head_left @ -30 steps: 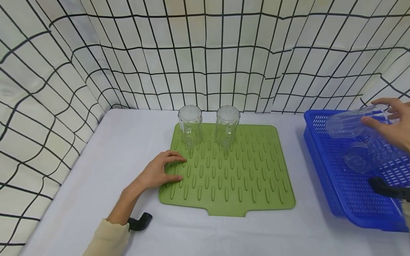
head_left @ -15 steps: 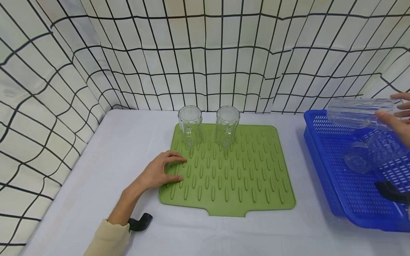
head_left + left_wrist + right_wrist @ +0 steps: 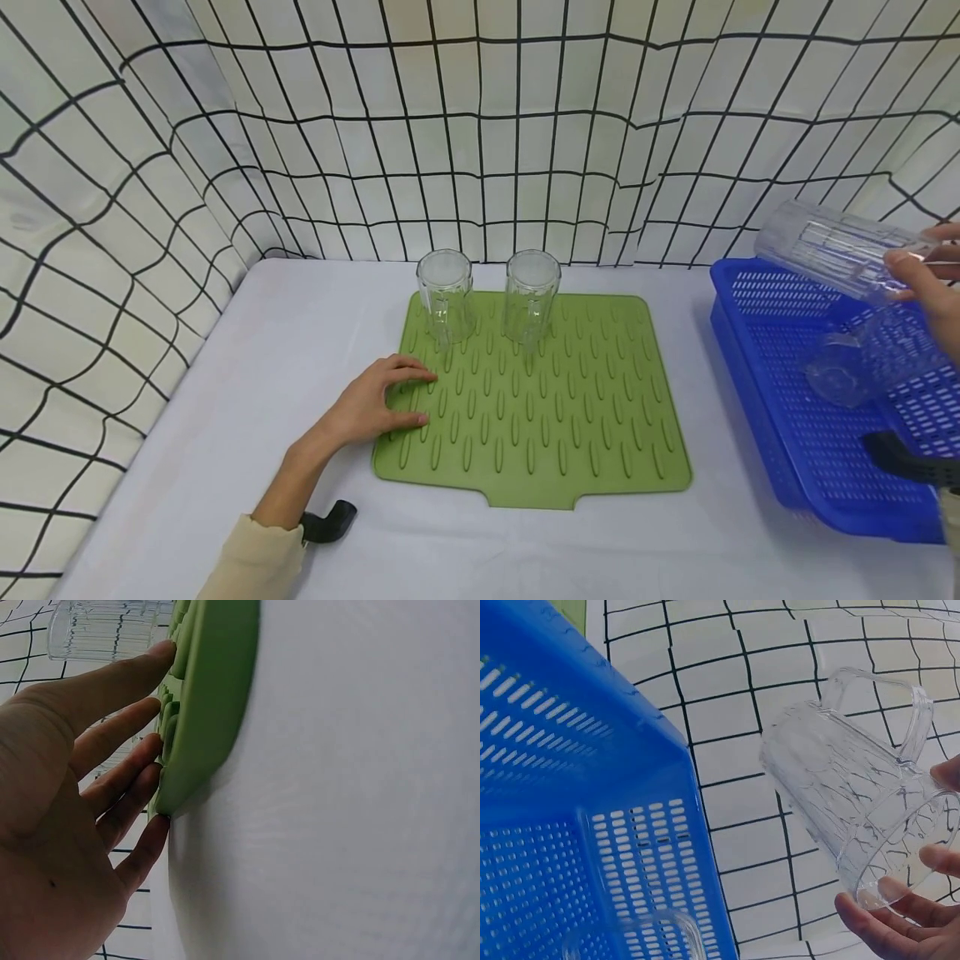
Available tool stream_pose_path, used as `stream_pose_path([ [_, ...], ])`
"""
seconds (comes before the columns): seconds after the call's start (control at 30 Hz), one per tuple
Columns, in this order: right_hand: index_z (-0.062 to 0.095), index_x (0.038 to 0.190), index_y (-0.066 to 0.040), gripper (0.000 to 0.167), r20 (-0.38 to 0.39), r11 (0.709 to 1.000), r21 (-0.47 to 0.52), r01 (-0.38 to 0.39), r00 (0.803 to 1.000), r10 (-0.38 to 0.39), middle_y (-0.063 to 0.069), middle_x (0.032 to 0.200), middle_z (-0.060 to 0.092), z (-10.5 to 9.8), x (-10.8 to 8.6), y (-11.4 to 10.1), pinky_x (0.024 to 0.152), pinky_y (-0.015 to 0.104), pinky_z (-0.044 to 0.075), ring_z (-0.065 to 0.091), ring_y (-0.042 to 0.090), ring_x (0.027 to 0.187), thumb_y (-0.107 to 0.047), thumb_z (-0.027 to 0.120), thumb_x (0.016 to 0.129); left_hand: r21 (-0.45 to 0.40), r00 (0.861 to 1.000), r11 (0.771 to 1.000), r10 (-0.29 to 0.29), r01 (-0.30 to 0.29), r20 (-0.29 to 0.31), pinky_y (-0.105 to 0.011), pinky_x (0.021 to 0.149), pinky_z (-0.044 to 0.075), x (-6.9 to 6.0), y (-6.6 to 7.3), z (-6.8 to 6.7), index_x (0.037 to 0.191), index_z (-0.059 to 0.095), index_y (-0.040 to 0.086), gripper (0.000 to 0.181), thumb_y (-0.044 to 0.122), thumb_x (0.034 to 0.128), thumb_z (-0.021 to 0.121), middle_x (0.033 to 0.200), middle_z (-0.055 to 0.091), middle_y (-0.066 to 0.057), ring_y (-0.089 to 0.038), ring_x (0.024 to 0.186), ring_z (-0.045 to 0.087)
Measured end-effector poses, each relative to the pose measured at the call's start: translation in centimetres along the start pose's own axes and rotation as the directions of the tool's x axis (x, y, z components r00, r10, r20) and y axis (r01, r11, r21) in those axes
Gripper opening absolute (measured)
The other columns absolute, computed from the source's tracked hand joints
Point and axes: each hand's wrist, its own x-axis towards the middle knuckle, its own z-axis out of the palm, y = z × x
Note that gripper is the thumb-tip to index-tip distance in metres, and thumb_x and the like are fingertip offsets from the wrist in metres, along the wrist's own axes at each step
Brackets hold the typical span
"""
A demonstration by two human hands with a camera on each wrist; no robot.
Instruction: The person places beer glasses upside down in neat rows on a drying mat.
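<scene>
Lying in the blue basket (image 3: 757,408): one clear mug (image 3: 836,371), seen on its side.
Held mug (image 3: 825,246): tilted in the air near the basket's far rim, gripped by its open end in the right hand (image 3: 941,292), which is cut off by the head view's edge.
Mugs on the green mat (image 3: 540,400): a left one (image 3: 445,292) and a right one (image 3: 533,292), stood apart at its far side.
Left hand (image 3: 367,400): rested on the mat's left edge, fingers extended, nothing grasped.
Black wrist piece (image 3: 903,454): seen over the basket, part of which is hidden.
Tablecloth (image 3: 300,333): white, spread under mat and basket.
Backdrop (image 3: 450,142): pale, black-gridded.
</scene>
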Motion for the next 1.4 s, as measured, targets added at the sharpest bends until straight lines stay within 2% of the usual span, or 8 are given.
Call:
stream_pose_path([
  [0.17, 0.061, 0.123, -0.026, 0.029, 0.003, 0.959, 0.283, 0.012, 1.0, -0.014, -0.019, 0.101, 0.06, 0.9, -0.1, -0.6, 0.063, 0.0, 0.051, 0.06, -0.008, 0.086, -0.006, 0.062, 0.102, -0.002, 1.0, 1.0, -0.001, 0.001, -0.002, -0.063, 0.112, 0.045, -0.1, -0.1, 0.0, 0.13, 0.072, 0.012, 0.053, 0.026, 0.0827, 0.09, 0.138, 0.062, -0.013, -0.041, 0.134, 0.054],
  [0.4, 0.067, 0.135, -0.019, 0.035, -0.023, 0.932, 0.362, -0.002, 1.0, 0.011, -0.013, 0.101, 0.06, 1.5, -0.4, -1.9, 0.063, 0.001, 0.052, 0.063, -0.008, 0.082, -0.006, 0.062, 0.102, -0.013, 1.0, 1.0, -0.006, 0.006, -0.003, -0.064, 0.113, 0.045, -0.2, 0.0, 0.0, 0.13, 0.072, 0.011, 0.053, 0.025, 0.0826, 0.09, 0.139, 0.062, -0.013, -0.041, 0.135, 0.053],
  [0.6, 0.073, 0.116, -0.011, 0.029, 0.003, 0.721, 0.691, -0.05, 0.998, 0.066, -0.002, 0.095, 0.069, 2.2, -0.5, -2.3, 0.058, 0.01, 0.057, 0.068, 0.002, 0.074, 0.006, 0.069, 0.093, -0.016, 1.0, 1.0, -0.012, 0.011, -0.006, -0.063, 0.113, 0.044, -0.2, 0.1, 0.1, 0.13, 0.072, 0.012, 0.053, 0.025, 0.0825, 0.09, 0.138, 0.062, -0.013, -0.041, 0.135, 0.053],
  [0.67, 0.073, 0.115, -0.013, 0.029, 0.011, 0.736, 0.673, -0.078, 0.995, 0.095, -0.002, 0.097, 0.068, 2.4, -0.5, -2.4, 0.057, 0.009, 0.057, 0.068, 0.001, 0.074, 0.006, 0.07, 0.093, -0.018, 1.0, 1.0, -0.011, 0.011, -0.006, -0.063, 0.113, 0.045, -0.2, 0.1, 0.1, 0.13, 0.072, 0.012, 0.052, 0.025, 0.0826, 0.09, 0.138, 0.062, -0.013, -0.041, 0.135, 0.053],
  [0.8, 0.066, 0.127, -0.023, 0.032, 0.045, 0.897, 0.423, -0.129, 0.992, 0.121, -0.012, 0.106, 0.059, 2.5, -0.8, -2.6, 0.06, 0.003, 0.053, 0.063, -0.007, 0.082, -0.008, 0.069, 0.099, -0.018, 1.0, 1.0, -0.012, 0.012, -0.006, -0.063, 0.112, 0.045, -0.2, 0.1, 0.1, 0.13, 0.072, 0.011, 0.052, 0.025, 0.0827, 0.09, 0.139, 0.061, -0.013, -0.041, 0.135, 0.053],
  [0.9, 0.059, 0.136, -0.029, 0.036, 0.056, 0.969, 0.218, -0.114, 0.993, 0.104, -0.022, 0.11, 0.054, 2.5, -1.2, -2.6, 0.064, -0.002, 0.049, 0.057, -0.011, 0.089, -0.019, 0.067, 0.102, -0.017, 1.0, 1.0, -0.012, 0.012, -0.002, -0.064, 0.113, 0.044, -0.1, 0.2, 0.1, 0.13, 0.072, 0.011, 0.052, 0.024, 0.0826, 0.089, 0.139, 0.061, -0.014, -0.042, 0.135, 0.053],
  [1.0, 0.058, 0.138, -0.028, 0.038, 0.045, 0.979, 0.177, -0.101, 0.994, 0.095, -0.026, 0.11, 0.053, 2.6, -1.3, -2.6, 0.064, -0.003, 0.047, 0.055, -0.012, 0.092, -0.022, 0.067, 0.101, -0.016, 1.0, 1.0, -0.014, 0.014, 0.0, -0.064, 0.113, 0.044, -0.1, 0.2, 0.1, 0.13, 0.072, 0.01, 0.052, 0.024, 0.0827, 0.089, 0.139, 0.061, -0.014, -0.042, 0.135, 0.053],
  [1.4, 0.058, 0.132, -0.025, 0.037, 0.014, 0.949, 0.298, -0.107, 0.994, 0.108, -0.02, 0.108, 0.063, 2.8, -1.9, -4.0, 0.063, 0.003, 0.053, 0.063, -0.007, 0.086, -0.016, 0.071, 0.099, -0.073, 0.997, 0.996, -0.059, 0.056, -0.04, -0.059, 0.113, 0.048, 0.4, 0.4, -0.2, 0.128, 0.072, 0.009, 0.042, 0.014, 0.0875, 0.084, 0.134, 0.067, -0.012, -0.037, 0.132, 0.059],
])
